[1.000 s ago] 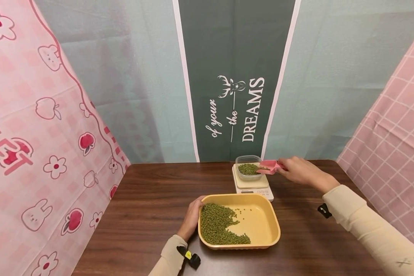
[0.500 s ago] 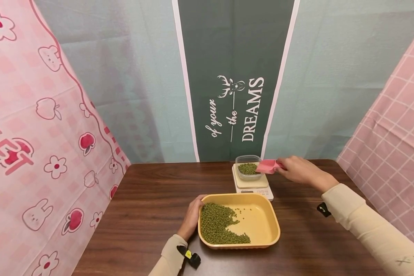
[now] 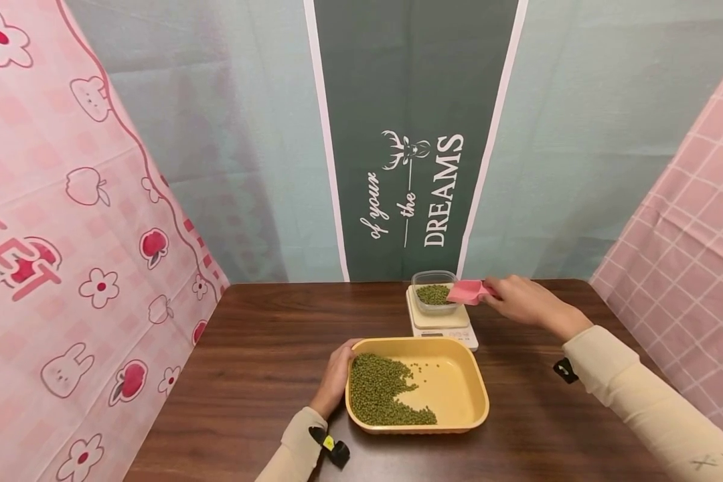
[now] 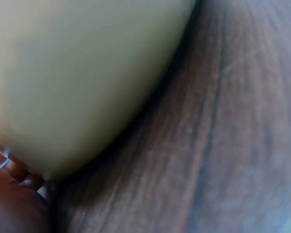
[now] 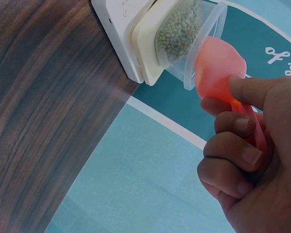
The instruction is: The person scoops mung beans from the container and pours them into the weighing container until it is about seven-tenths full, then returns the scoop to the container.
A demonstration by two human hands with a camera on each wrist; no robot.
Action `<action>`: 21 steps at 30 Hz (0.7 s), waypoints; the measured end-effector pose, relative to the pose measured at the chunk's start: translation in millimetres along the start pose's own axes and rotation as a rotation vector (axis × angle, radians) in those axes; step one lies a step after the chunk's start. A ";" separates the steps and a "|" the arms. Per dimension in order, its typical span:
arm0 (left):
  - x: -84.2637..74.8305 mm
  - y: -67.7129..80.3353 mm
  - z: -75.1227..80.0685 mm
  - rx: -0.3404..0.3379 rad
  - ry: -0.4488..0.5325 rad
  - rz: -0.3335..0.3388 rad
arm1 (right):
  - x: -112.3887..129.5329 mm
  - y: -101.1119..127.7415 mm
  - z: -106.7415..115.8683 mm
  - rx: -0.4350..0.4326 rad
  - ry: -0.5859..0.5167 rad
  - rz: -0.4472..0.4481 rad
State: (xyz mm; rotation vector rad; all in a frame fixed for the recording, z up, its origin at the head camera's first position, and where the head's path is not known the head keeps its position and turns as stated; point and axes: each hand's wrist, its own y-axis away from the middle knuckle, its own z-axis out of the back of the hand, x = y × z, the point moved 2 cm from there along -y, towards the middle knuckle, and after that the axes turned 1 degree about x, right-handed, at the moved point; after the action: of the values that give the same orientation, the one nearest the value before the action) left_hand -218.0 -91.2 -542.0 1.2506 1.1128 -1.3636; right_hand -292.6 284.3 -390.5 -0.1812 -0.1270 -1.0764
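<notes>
Wearing long cream sleeves (image 3: pixel 645 395), a person works at a dark brown wooden-looking table (image 3: pixel 265 375). The left hand (image 3: pixel 334 376) grips the left side of a big yellow tray with round corners (image 3: pixel 454 391), close to its far corner. Lots of small, round green beans (image 3: pixel 376 388) are in the tray, mostly on its left, with a few loose ones near the middle. Just behind the tray sits a flat white kitchen scale with a cream top (image 3: pixel 438 323). On that top stands a see-through plastic box (image 3: pixel 436 309) with more green beans (image 3: pixel 432 294) in the bottom. The right hand (image 3: pixel 524 299) holds a small pink plastic scoop (image 3: pixel 466 292) by its handle, with fingers curled around it. The scoop is tipped at the right edge of the box; I cannot tell if the two touch. At the back hangs a blue-grey cloth (image 3: pixel 229 201) with a dark green stripe (image 3: pixel 422 67) and white words (image 3: pixel 444 191).
</notes>
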 end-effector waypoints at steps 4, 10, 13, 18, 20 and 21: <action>-1.3 -1.0 -1.1 0.002 0.013 -0.004 | -0.4 -0.1 1.9 0.003 0.003 -0.009; -3.7 -1.8 -3.5 -0.003 0.000 -0.020 | 3.1 1.4 3.2 0.000 0.004 -0.012; -4.3 -1.6 -3.6 -0.004 -0.005 -0.023 | 8.4 5.3 3.1 -0.003 -0.008 -0.005; -4.7 -2.1 -2.3 0.023 -0.006 -0.050 | 20.2 15.4 3.5 -0.027 -0.001 0.026; -5.1 -2.6 -1.7 0.034 -0.021 -0.055 | 24.9 20.3 3.3 -0.043 0.009 0.048; -5.0 -3.0 -1.2 0.040 -0.032 -0.060 | 27.5 22.9 3.1 -0.052 0.014 0.062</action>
State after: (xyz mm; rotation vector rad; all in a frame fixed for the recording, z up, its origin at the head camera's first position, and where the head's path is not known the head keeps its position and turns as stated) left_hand -220.6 -89.3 -537.0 1.2285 1.1134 -1.4528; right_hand -259.5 271.8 -384.1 -0.2234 -0.0801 -1.0198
